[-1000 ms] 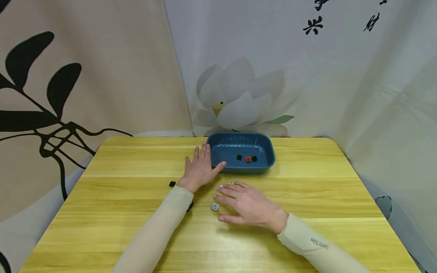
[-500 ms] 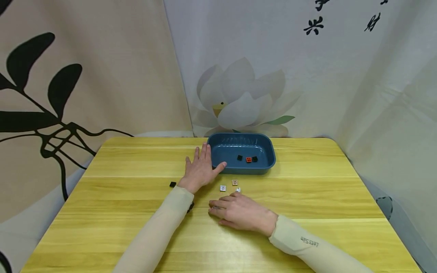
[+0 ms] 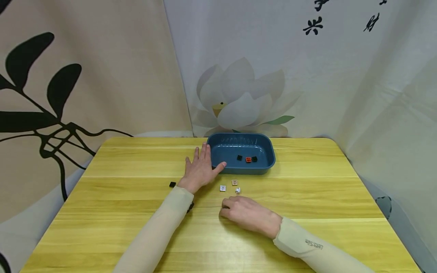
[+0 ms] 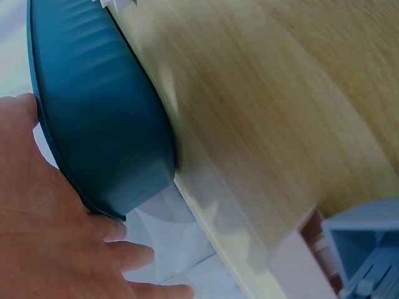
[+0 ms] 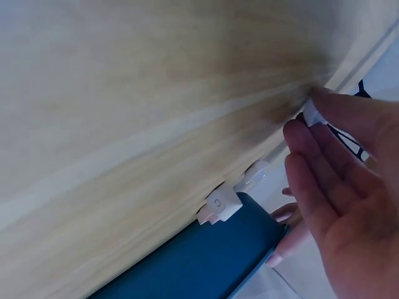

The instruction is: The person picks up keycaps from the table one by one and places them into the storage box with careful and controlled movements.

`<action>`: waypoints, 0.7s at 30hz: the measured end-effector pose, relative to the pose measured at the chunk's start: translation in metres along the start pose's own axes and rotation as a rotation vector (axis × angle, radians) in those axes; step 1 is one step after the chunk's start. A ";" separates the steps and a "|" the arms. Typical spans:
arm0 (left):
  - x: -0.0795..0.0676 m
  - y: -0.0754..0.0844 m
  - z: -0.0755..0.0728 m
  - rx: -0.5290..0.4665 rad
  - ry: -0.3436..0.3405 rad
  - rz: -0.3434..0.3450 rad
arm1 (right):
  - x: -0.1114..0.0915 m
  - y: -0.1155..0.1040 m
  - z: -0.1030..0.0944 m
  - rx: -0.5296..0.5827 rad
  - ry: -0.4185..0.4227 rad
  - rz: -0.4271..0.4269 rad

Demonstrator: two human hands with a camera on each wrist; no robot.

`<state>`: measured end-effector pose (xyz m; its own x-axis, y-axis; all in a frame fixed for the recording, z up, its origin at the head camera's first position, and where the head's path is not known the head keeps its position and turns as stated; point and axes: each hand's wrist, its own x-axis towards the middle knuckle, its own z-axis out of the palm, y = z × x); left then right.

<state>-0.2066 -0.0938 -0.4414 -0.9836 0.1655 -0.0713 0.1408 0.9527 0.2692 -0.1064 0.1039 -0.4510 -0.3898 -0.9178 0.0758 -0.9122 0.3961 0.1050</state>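
My right hand (image 3: 247, 214) is low over the table at the front middle. In the right wrist view, its thumb and fingertips pinch a white keycap (image 5: 312, 113). Just beyond it lie two white keycaps (image 3: 223, 188) and an orange-edged one (image 3: 234, 182). My left hand (image 3: 199, 170) rests at the left end of the blue tray (image 3: 244, 170), fingers straight and spread, thumb along the front corner. In the left wrist view its fingers lie against the tray's outer side. Inside the tray are a red keycap (image 3: 248, 160) and two black keycaps (image 3: 239, 157).
A black keycap (image 3: 172, 184) lies left of my left wrist. Another dark piece (image 3: 190, 206) shows partly behind the left sleeve. A printed curtain (image 3: 136, 76) hangs behind the far edge of the wooden table (image 3: 307, 170).
My right hand came down and toward me, its fingers curling in around the nearest white keycap. Another white keycap is uncovered beyond it. My left hand has stayed at the tray.
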 end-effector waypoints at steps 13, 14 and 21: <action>0.001 0.000 0.000 -0.003 -0.010 -0.005 | -0.025 0.010 -0.010 0.116 0.173 0.115; 0.001 0.000 0.000 -0.005 -0.008 -0.005 | -0.027 0.011 -0.011 0.123 0.182 0.129; 0.001 0.000 0.000 0.004 -0.008 -0.010 | -0.037 0.018 -0.019 0.119 0.259 0.193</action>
<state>-0.2076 -0.0933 -0.4418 -0.9839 0.1586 -0.0820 0.1318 0.9552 0.2650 -0.1062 0.1459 -0.4330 -0.5253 -0.7827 0.3337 -0.8392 0.5414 -0.0513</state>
